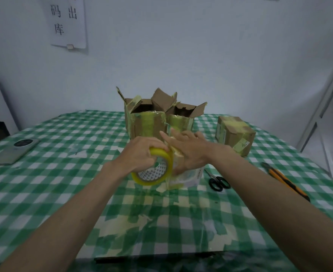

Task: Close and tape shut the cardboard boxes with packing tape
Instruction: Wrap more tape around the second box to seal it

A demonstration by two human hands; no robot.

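While your left hand (142, 152) grips the yellow tape roll (154, 169) just left of the small box (185, 173), your right hand (189, 150) lies flat and open on its top. Tape runs left to right; scissors (218, 181) lie near right, two open boxes (146, 122) behind.

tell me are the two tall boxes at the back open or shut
Open. Both tall boxes have their top flaps standing up, with dark interiors showing. No tape runs across either opening.
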